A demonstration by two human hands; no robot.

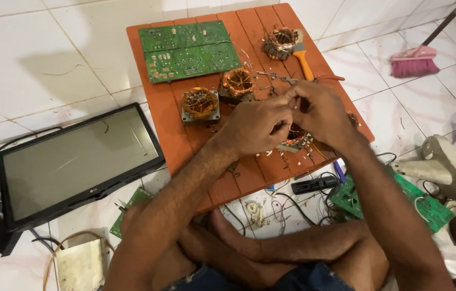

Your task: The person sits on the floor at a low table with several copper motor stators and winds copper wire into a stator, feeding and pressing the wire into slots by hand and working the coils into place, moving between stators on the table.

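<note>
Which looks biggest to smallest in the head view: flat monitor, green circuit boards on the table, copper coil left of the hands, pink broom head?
1. flat monitor
2. green circuit boards
3. pink broom head and copper coil: look alike, unranked.

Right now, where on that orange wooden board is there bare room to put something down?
The orange wooden board is bare along its left edge, below the green circuit boards and left of the copper-wound motor coil. The near strip under the left hand is partly free. Around the right hand and orange-handled brush it is crowded.
</note>
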